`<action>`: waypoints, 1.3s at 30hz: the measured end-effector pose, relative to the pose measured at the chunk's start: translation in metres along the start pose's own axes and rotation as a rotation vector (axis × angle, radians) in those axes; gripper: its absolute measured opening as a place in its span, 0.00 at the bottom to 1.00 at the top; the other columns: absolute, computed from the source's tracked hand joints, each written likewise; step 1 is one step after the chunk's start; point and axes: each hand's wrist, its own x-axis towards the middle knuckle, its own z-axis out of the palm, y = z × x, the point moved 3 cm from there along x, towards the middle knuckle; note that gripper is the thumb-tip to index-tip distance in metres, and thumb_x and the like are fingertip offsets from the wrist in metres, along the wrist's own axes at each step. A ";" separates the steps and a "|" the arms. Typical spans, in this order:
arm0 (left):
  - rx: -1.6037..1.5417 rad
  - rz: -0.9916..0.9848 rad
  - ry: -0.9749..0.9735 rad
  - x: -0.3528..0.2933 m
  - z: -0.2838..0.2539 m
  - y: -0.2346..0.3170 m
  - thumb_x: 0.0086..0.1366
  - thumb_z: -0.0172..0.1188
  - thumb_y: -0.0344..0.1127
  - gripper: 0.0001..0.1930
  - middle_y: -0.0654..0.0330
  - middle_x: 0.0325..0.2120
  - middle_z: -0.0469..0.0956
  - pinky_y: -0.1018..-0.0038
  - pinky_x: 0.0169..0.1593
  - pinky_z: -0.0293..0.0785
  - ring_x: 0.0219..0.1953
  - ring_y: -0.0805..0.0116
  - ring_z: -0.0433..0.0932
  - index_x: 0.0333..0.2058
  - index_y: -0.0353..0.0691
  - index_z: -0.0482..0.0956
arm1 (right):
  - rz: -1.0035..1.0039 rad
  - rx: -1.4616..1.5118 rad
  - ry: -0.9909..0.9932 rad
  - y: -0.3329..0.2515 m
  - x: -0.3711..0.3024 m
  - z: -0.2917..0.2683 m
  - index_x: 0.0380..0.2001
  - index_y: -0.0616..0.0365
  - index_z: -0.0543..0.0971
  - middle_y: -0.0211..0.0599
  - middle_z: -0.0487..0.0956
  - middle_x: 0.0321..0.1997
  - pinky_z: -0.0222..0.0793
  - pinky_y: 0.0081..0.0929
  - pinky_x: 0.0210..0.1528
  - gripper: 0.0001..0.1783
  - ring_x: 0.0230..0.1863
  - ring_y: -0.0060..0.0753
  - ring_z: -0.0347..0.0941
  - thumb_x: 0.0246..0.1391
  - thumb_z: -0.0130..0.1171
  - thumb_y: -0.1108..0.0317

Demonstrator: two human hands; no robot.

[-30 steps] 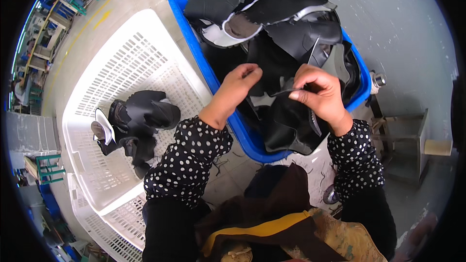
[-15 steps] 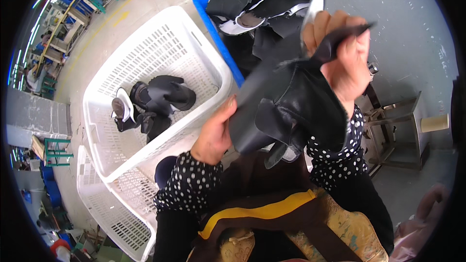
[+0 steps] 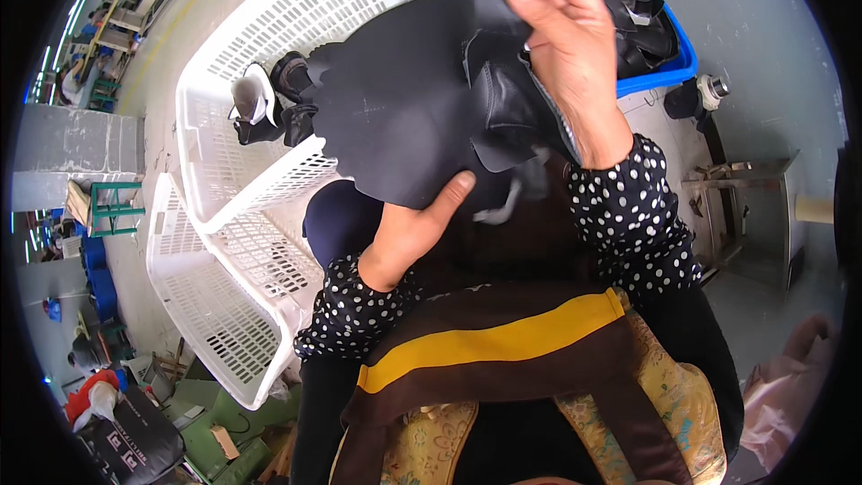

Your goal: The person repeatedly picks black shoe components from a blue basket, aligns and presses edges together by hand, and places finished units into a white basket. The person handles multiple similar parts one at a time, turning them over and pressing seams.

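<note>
A black leather shoe upper (image 3: 386, 112) is spread out in front of me, its smooth face up, with a notched edge at the left and stitched, folded parts at the right. My left hand (image 3: 415, 232) grips its near edge, thumb on top and the fingers hidden beneath. At the far right side my right hand (image 3: 575, 58) pinches the leather between thumb and fingers. Some pale lining dangles, blurred, under the piece.
To the left stands a white perforated basket (image 3: 202, 171) with a few black and white shoe pieces (image 3: 260, 99) in it. Another white basket (image 3: 215, 305) sits nearer. Behind my right hand is a blue crate (image 3: 669, 76) heaped with black pieces. A metal stand (image 3: 750, 216) is at the right.
The shoe upper has been turned and spread flatter, now reaching left over the basket. My right hand has shifted left. The view has swung, so baskets and crate sit differently.
</note>
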 end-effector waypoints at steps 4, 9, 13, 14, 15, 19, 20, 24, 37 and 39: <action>-0.772 -0.174 0.238 -0.009 -0.010 -0.011 0.67 0.65 0.23 0.22 0.57 0.55 0.80 0.65 0.63 0.74 0.57 0.62 0.79 0.59 0.35 0.76 | -0.187 -0.927 -0.067 -0.010 0.011 -0.024 0.47 0.59 0.86 0.27 0.83 0.39 0.73 0.16 0.38 0.10 0.34 0.15 0.76 0.64 0.69 0.69; -0.974 -0.239 0.368 -0.019 -0.031 0.000 0.67 0.65 0.26 0.20 0.58 0.53 0.81 0.64 0.64 0.76 0.56 0.63 0.80 0.58 0.35 0.77 | -0.239 -0.959 -0.140 -0.062 -0.050 -0.055 0.46 0.57 0.87 0.36 0.85 0.42 0.76 0.34 0.50 0.17 0.41 0.35 0.81 0.56 0.73 0.62; -1.084 -0.331 0.355 -0.021 -0.025 0.000 0.70 0.64 0.29 0.21 0.58 0.55 0.81 0.64 0.64 0.75 0.57 0.63 0.80 0.60 0.35 0.76 | -0.109 -0.840 -0.624 -0.058 -0.119 -0.038 0.41 0.58 0.86 0.37 0.85 0.42 0.73 0.41 0.55 0.19 0.42 0.40 0.81 0.46 0.78 0.63; -1.110 -0.374 0.381 -0.023 -0.022 -0.004 0.71 0.64 0.30 0.21 0.58 0.56 0.80 0.64 0.64 0.75 0.58 0.63 0.79 0.60 0.35 0.75 | -0.104 -0.739 -0.585 -0.054 -0.126 -0.034 0.39 0.58 0.85 0.38 0.85 0.42 0.72 0.42 0.54 0.18 0.42 0.42 0.81 0.45 0.78 0.64; -1.111 -0.354 0.326 -0.023 -0.018 -0.007 0.72 0.64 0.32 0.22 0.57 0.57 0.80 0.63 0.65 0.75 0.58 0.62 0.79 0.61 0.35 0.74 | -0.078 -0.705 -0.613 -0.049 -0.128 -0.031 0.38 0.60 0.84 0.41 0.85 0.42 0.72 0.43 0.53 0.17 0.43 0.44 0.80 0.46 0.77 0.65; -0.913 -0.305 0.250 -0.038 -0.023 -0.016 0.77 0.57 0.48 0.27 0.55 0.60 0.78 0.61 0.65 0.73 0.59 0.61 0.79 0.64 0.33 0.71 | -0.081 -0.656 -0.727 -0.041 -0.123 -0.018 0.38 0.58 0.84 0.34 0.85 0.35 0.72 0.36 0.45 0.19 0.38 0.40 0.80 0.40 0.80 0.70; -0.808 -0.263 0.228 -0.044 -0.030 -0.015 0.78 0.56 0.50 0.26 0.53 0.57 0.80 0.63 0.65 0.72 0.57 0.61 0.80 0.61 0.32 0.73 | -0.110 -0.681 -0.696 -0.043 -0.119 -0.017 0.38 0.60 0.84 0.35 0.84 0.34 0.72 0.32 0.41 0.18 0.36 0.40 0.78 0.42 0.78 0.73; -0.376 -0.225 0.161 -0.071 -0.046 -0.001 0.78 0.54 0.55 0.29 0.47 0.38 0.86 0.65 0.60 0.75 0.47 0.59 0.85 0.39 0.27 0.83 | 0.050 -0.644 -0.606 -0.041 -0.116 -0.018 0.40 0.59 0.84 0.34 0.83 0.36 0.73 0.30 0.42 0.20 0.36 0.35 0.78 0.42 0.79 0.75; -0.366 -0.598 0.183 -0.030 -0.037 0.000 0.71 0.66 0.42 0.22 0.51 0.41 0.87 0.74 0.45 0.82 0.40 0.67 0.87 0.50 0.24 0.80 | 0.044 -0.549 -0.800 -0.005 -0.138 0.008 0.31 0.62 0.83 0.37 0.85 0.37 0.76 0.35 0.46 0.12 0.42 0.42 0.81 0.43 0.77 0.77; -0.483 -0.639 0.102 -0.017 -0.040 0.005 0.70 0.64 0.30 0.12 0.54 0.39 0.87 0.78 0.44 0.81 0.38 0.72 0.85 0.46 0.25 0.84 | 0.048 -0.544 -0.828 -0.017 -0.133 0.014 0.29 0.61 0.82 0.37 0.85 0.35 0.76 0.36 0.43 0.12 0.40 0.44 0.81 0.44 0.77 0.75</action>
